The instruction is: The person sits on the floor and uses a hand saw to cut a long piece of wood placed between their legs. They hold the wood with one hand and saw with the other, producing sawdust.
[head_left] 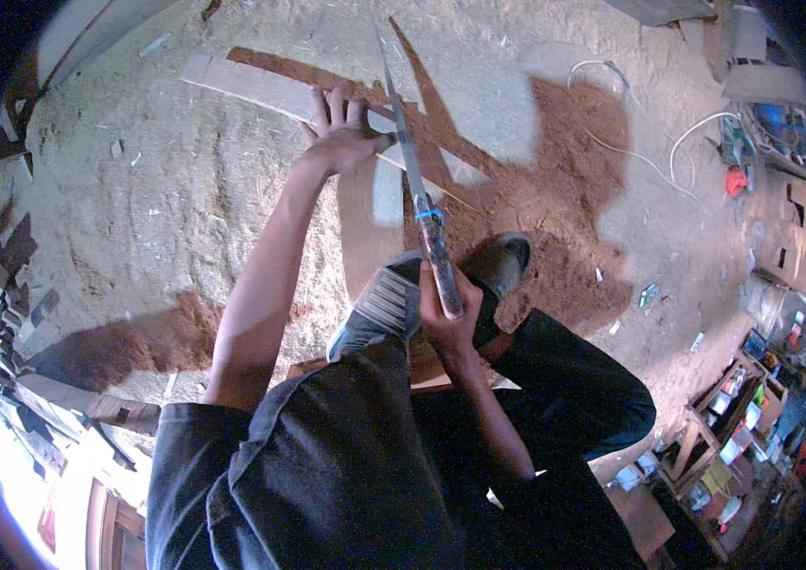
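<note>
At mid-frame, the right grip (454, 334) clenches a handsaw (414, 171); a skip could gash the left grip (344, 142), splayed on a plank (256, 87).

Floor (175, 190) was unevenly lit, with white glare at lower left. Fisheye distortion bent outer lines; corners were black.

Saw blade (407, 144) grey, band (429, 215) blue; left shoe (388, 302) striped.

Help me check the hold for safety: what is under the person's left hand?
A pale board runs under the left hand, showing on both sides of it. The stretch directly beneath the hand is covered, so any marks there cannot be seen.
</note>
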Demonstrator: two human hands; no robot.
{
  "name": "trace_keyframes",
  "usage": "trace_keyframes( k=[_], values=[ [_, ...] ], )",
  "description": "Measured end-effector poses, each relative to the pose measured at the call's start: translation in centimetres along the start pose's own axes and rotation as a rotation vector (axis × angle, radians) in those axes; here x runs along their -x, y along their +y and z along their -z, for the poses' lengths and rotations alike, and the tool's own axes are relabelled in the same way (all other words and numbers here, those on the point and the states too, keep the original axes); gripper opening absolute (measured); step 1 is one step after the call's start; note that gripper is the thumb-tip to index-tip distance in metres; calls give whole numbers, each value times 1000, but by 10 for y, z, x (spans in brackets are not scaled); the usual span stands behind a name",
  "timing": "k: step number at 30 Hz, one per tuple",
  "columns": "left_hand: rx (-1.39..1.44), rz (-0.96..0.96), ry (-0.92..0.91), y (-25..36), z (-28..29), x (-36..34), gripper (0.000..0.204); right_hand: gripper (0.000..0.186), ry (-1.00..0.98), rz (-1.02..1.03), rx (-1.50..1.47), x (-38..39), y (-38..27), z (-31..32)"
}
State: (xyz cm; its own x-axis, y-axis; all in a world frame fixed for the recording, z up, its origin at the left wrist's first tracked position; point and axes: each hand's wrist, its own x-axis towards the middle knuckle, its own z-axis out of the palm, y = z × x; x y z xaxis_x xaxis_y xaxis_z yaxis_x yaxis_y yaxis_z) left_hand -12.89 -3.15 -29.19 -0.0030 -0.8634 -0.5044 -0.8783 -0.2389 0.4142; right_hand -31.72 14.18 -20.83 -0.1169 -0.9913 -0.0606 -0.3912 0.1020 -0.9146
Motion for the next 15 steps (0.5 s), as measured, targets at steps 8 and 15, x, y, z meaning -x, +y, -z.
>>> trace_keyframes(
  k=[8,15],
  values=[
    [2,-22,23,2,-2,1,104,12,-32,-9,44,2,1,3],
    [-10,8,28,4,-3,-1,101,11,-7,8,-3,-2,5,-2]
  ],
)
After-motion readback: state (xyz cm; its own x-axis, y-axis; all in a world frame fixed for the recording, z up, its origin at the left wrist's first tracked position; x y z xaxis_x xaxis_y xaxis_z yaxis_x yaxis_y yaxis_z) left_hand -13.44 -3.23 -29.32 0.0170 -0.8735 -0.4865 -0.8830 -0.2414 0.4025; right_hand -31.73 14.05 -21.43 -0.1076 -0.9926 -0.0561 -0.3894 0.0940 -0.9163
